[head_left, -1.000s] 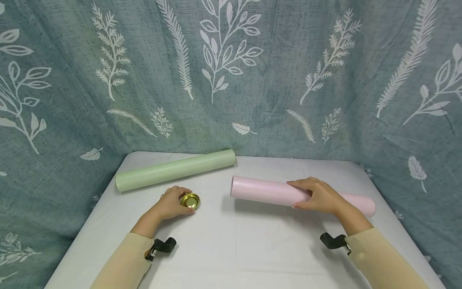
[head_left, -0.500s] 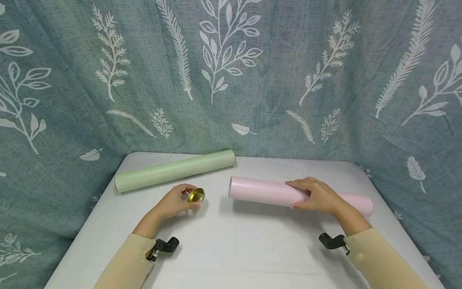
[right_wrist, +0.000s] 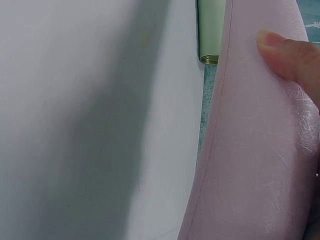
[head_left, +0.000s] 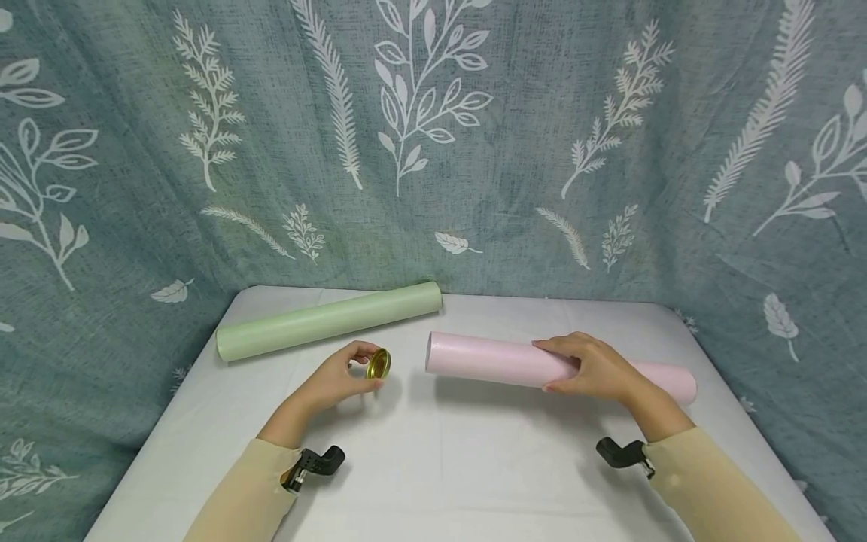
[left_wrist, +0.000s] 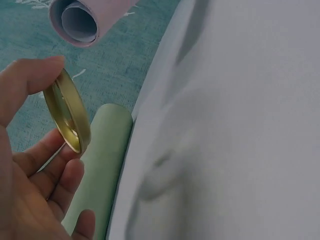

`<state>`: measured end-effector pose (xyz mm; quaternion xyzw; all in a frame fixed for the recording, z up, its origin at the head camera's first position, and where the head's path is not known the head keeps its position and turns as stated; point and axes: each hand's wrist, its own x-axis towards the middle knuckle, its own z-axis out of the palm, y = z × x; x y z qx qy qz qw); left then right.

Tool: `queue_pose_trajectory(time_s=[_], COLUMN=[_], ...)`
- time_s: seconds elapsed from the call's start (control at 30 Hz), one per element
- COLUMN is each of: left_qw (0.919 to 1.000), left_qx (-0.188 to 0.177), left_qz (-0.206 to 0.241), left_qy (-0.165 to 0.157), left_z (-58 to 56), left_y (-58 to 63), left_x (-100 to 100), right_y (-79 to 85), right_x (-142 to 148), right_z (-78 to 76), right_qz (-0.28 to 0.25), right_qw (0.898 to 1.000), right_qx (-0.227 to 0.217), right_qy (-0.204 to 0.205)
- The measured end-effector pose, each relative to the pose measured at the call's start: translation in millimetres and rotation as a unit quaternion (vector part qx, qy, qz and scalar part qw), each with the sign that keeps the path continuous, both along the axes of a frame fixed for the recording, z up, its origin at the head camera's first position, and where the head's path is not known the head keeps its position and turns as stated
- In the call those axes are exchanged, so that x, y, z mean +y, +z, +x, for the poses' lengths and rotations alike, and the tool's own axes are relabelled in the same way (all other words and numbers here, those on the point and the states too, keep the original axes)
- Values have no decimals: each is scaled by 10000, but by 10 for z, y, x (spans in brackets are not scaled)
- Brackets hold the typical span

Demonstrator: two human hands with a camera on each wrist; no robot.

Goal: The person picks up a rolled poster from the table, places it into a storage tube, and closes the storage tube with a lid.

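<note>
In the head view my left hand (head_left: 339, 378) pinches a round gold metal cap (head_left: 378, 364) between thumb and fingertips. The cap stands on edge above the table, its rim turned toward the right. My right hand (head_left: 591, 369) grips a pink cardboard tube (head_left: 497, 357) around its middle, holding it raised with its shadow below. In the left wrist view, the tube's near end (left_wrist: 80, 22) is open and a white roll sits inside. The right wrist view shows the thumb (right_wrist: 290, 55) pressing on the tube's pink side.
A green tube (head_left: 328, 319) lies slantwise at the back left of the white-covered table (head_left: 467, 482); its end in the right wrist view shows a gold cap (right_wrist: 210, 59). A patterned blue-green curtain (head_left: 501, 241) stands behind the table.
My left hand has moved a little right and up with the gold cap, tilting it from facing up to standing on edge. The pink tube has shifted slightly left in my right hand.
</note>
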<state>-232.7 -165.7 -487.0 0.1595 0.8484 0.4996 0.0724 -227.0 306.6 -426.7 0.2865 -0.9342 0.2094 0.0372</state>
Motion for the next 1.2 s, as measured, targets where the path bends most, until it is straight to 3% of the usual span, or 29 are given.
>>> queue_pose_trajectory(time_s=[0.3, 0.57, 0.77, 1.2], left_qw=[9984, 9989, 9982, 9970], left_qx=[323, 198, 57, 195], left_qz=[316, 375, 529, 600], left_qy=[-329, -205, -292, -453], left_z=[-34, -58, -87, -94], left_y=[90, 155, 198, 236], left_x=[125, 219, 289, 406], right_y=[-17, -11, -21, -40], right_x=[-27, -52, -79, -144], right_z=[3, -1, 2, 2], right_qz=[-73, -48, -91, -77], right_qw=[9999, 9999, 9997, 9997], right_qx=[80, 63, 114, 63], right_qy=[115, 119, 205, 240])
